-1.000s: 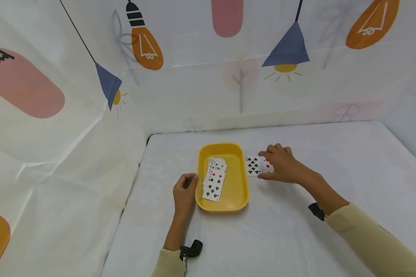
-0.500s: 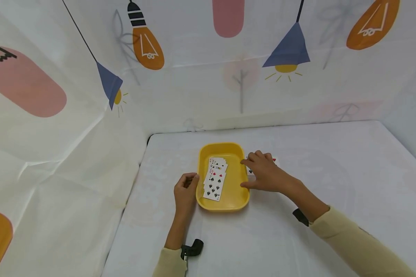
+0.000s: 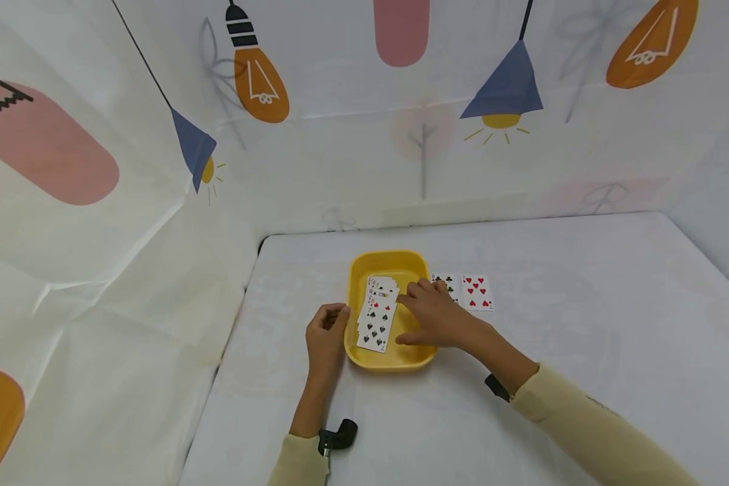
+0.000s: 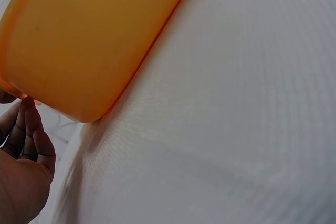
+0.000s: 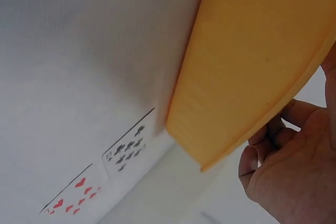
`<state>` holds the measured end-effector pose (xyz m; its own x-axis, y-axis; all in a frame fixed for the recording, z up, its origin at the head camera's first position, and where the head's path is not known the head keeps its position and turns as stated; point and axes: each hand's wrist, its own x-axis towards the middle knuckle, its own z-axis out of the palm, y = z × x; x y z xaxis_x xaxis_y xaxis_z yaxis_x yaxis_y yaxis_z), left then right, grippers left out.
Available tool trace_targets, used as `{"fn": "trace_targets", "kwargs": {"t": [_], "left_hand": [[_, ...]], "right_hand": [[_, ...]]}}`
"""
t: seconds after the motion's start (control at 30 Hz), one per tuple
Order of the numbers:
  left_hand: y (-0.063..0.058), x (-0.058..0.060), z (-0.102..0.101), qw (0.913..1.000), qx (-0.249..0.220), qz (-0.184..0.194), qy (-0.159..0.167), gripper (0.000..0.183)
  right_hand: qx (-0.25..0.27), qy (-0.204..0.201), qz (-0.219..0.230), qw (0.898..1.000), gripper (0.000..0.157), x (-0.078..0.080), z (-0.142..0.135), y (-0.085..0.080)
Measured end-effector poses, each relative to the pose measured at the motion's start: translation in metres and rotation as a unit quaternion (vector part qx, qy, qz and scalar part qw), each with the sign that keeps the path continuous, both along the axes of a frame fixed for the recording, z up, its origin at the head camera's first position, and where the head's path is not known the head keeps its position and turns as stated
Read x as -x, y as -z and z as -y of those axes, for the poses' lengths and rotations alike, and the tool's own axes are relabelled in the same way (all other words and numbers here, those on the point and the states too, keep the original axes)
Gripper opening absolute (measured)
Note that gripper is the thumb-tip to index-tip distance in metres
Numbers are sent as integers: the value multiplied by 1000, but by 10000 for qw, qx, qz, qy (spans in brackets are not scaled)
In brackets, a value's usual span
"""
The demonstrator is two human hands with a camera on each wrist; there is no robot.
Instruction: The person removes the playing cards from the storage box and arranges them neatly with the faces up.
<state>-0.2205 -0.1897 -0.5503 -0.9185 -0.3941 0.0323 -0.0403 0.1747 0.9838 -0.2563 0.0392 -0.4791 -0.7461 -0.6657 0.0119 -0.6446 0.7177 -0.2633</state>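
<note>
A yellow tray (image 3: pixel 401 361) stands on the white table, with several overlapping playing cards (image 3: pixel 374 327) along its left side; a spades card lies on top. My left hand (image 3: pixel 326 341) pinches the tray's left rim; in the left wrist view its fingertips meet the edge of the tray (image 4: pixel 84 51). My right hand (image 3: pixel 434 317) hovers over the right half of the tray, thumb and fingers apart near the cards, with nothing seen between them. Outside the tray to the right lie a clubs card (image 5: pixel 126 148), partly behind my right hand in the head view, and a hearts card (image 3: pixel 477 293).
The white table (image 3: pixel 583 324) extends to the right and toward me. A white sheet printed with lamps and bulbs (image 3: pixel 340 169) hangs behind it and along the left side. Black straps (image 3: pixel 337 437) are on both wrists.
My right hand has moved left from above the clubs and hearts cards to over the tray, uncovering the hearts card. My left hand stays at the tray's rim.
</note>
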Motion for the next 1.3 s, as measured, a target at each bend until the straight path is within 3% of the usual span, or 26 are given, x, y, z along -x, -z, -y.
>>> {"fn": "trace_targets", "kwargs": {"t": [0.27, 0.47, 0.6, 0.67, 0.7, 0.83, 0.93, 1.17, 1.3], "left_hand": [[-1, -1, 1, 9999, -36, -53, 89, 21], [-2, 1, 1, 10000, 10, -40, 58, 22], [-27, -8, -5, 9999, 104, 62, 68, 19], [-30, -9, -6, 9999, 105, 81, 69, 18], [-29, -9, -6, 9999, 87, 43, 57, 18], [-4, 0, -1, 10000, 0, 4, 14, 18], [1, 1, 0, 10000, 14, -31, 19, 19], [-1, 1, -1, 10000, 30, 44, -48, 18], [-16, -4, -3, 10000, 45, 43, 32, 18]], "right_hand": [[-245, 103, 123, 9996, 75, 0, 17, 10], [-343, 42, -132, 9993, 74, 2, 28, 16], [-536, 44, -304, 9981, 75, 3, 34, 19], [-634, 78, -323, 9974, 76, 3, 36, 21], [-692, 100, -330, 9970, 77, 3, 37, 22], [-803, 181, -259, 9963, 78, 2, 41, 23], [-854, 216, -194, 9959, 78, 2, 43, 23], [-1067, 294, -152, 9937, 79, 2, 46, 25], [-1152, 320, -206, 9926, 79, 3, 47, 26]]}}
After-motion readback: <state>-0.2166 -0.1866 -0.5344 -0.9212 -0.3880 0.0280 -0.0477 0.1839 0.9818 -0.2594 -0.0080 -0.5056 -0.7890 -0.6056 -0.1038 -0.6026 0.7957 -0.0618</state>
